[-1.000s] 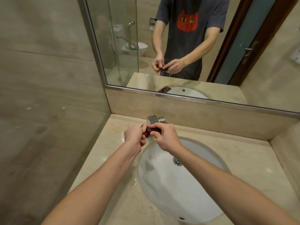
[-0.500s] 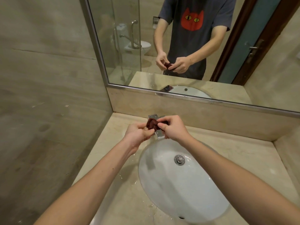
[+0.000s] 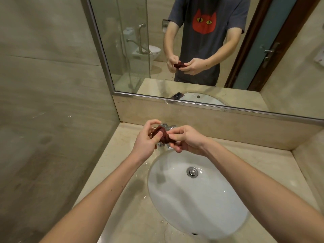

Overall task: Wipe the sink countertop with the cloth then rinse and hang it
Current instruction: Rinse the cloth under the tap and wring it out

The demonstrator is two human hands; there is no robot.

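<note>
Above the back rim of the sink [image 3: 201, 207], right over the tap [image 3: 165, 128]: both hands raised and close together, forearms reaching in from the bottom corners and converging. Left hand [image 3: 146, 139] turned palm inward, thumb pressed into the cloth [image 3: 163, 135], fingers curled around its far side, pinching it. Right hand [image 3: 188, 140] palm toward the left, thumb and forefinger nipping the cloth's right end, the other fingers curled under it. Cloth dark red, wrung into 1 tight twisted wad, held clear of the counter [image 3: 122, 172] between the 2 hands and hiding most of the tap. Counter wet, with drops and streaks left of the sink. In the mirror [image 3: 228, 85], the same 2 hands seen gripping the wad at waist height.
</note>
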